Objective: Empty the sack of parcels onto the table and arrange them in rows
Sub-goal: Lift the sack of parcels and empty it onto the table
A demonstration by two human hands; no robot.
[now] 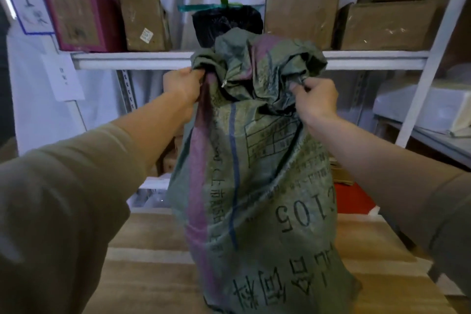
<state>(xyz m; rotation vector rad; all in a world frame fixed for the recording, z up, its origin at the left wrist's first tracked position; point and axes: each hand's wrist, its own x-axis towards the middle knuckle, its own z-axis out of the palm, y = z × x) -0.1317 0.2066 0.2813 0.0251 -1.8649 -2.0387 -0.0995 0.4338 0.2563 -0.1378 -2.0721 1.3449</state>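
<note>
Standing across the far side of the scene, a white metal shelving unit (132, 60) fills the background, its upper shelf crowded with parcels. On that shelf sit several brown cardboard boxes (302, 7), a maroon box (84, 2) at the far left, and a black plastic bag (226, 21) tied with a green strip in the middle. A white sheet bearing a large numeral 1 (26, 0) hangs at the far left edge of the rack.

Nearer, a wooden table (150, 262) spans the bottom of the view. Upright on it, in the centre, stands the sack (254, 186), a grey-green woven bag with a purple stripe and a thin blue stripe running down its left side and black printing, including the figures 105, seen upside down on its face. The sack bulges and its base rests on the table top; its crumpled top reaches as high as the upper shelf edge.

Both arms, in olive sleeves, reach forward to the gathered top. The left hand (182, 84) is clenched around a bunch of fabric at the sack's upper left corner. The right hand (316, 99) pinches the bunched fabric at the upper right, fingers closed on a fold.
</note>
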